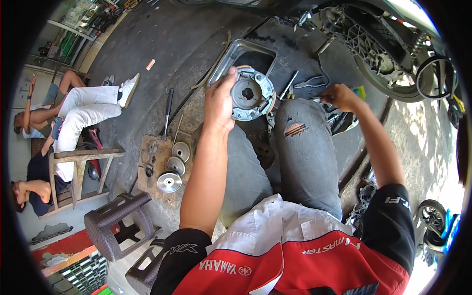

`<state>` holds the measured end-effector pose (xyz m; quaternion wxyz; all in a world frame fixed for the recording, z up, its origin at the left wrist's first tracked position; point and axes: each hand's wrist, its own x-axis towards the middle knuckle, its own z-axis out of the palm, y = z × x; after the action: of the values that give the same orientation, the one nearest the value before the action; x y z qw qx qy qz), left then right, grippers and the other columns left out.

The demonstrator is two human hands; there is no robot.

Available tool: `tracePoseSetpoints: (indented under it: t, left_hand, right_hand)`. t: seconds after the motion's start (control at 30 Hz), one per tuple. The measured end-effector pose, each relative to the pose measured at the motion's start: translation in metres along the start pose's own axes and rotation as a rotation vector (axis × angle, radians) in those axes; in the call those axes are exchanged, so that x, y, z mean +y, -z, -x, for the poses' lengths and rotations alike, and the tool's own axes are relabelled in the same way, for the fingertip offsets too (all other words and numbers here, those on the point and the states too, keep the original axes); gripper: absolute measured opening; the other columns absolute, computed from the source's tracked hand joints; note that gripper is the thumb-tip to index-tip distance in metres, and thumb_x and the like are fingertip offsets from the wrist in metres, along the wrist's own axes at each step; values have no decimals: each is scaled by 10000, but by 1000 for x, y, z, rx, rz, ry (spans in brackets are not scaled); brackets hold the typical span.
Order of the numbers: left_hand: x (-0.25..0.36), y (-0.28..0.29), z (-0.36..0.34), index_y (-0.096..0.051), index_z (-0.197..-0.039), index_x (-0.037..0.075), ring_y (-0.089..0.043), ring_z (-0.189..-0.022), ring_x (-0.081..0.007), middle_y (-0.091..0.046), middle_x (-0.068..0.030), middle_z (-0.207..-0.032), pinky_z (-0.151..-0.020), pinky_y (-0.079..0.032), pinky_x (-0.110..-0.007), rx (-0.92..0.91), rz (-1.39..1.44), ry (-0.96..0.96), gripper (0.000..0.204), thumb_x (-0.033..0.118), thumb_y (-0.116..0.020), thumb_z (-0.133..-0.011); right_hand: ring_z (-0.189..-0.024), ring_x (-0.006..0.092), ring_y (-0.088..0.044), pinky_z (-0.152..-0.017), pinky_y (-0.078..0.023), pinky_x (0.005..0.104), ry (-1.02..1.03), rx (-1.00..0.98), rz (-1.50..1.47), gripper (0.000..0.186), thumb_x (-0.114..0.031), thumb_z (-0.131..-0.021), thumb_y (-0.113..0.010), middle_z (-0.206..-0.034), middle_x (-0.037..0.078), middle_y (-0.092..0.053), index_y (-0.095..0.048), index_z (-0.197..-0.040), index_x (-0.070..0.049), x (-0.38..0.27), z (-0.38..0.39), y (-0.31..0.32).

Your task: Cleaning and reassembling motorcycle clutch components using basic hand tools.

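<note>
My left hand grips a round grey metal clutch assembly by its left rim and holds it up over my knees, its hub hole facing me. My right hand reaches out past my right knee to the ground beside the scooter; what its fingers close on is hidden. Pliers lie on the ground just left of that hand. A rectangular metal tray sits on the ground beyond the clutch assembly.
A scooter's rear wheel and engine stand at the upper right. Several round metal pulley parts rest on a board to my left, near a long tool. Two people sit at far left by a wooden bench and woven stools.
</note>
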<state>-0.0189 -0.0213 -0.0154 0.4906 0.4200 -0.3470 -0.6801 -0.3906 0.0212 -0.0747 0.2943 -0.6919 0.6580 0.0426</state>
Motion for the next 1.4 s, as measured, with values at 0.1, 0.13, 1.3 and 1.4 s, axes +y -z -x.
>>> tracePoseSetpoints:
  t: [0.1, 0.13, 1.3, 1.4]
  left_hand:
    - [4, 0, 4, -692, -1183, 16, -716, -1010, -210, -736, -119, -1101, -923, -577, -372, 20, 92, 84, 374, 351, -597, -1047]
    - [5, -1, 5, -672, -1232, 25, -714, -1037, -223, -733, -122, -1135, -944, -575, -397, 22, 185, 102, 412, 382, -563, -1059]
    - [-215, 90, 15, -722, -1229, 95, -674, -1149, -375, -691, -206, -1263, -1025, -529, -443, -450, -1735, 403, 444, 273, -709, -823]
    - [-150, 74, 4, -716, -1041, 10, -711, -1010, -335, -725, -225, -1057, -876, -554, -409, -315, -1517, 298, 392, 239, -762, -726]
  right_hand:
    - [-1037, 356, -667, -843, -543, 462, 217, 599, 31, 372, -301, -929, -736, -1152, 194, -688, -722, -1216, -65, -37, -12, -24]
    - [-1075, 335, -655, -842, -549, 444, 242, 648, -246, 427, -324, -925, -748, -1159, 186, -678, -705, -1252, -54, -57, -11, -20]
    - [-1098, 254, -591, -1008, -436, 537, 358, 125, -2073, 558, -665, -859, -666, -1210, 45, -649, -667, -1176, -206, -196, -4, 50]
    - [-1212, 324, -552, -1054, -406, 555, 319, 262, -2140, 644, -623, -878, -669, -1334, 109, -597, -600, -1330, -169, -190, -6, 47]
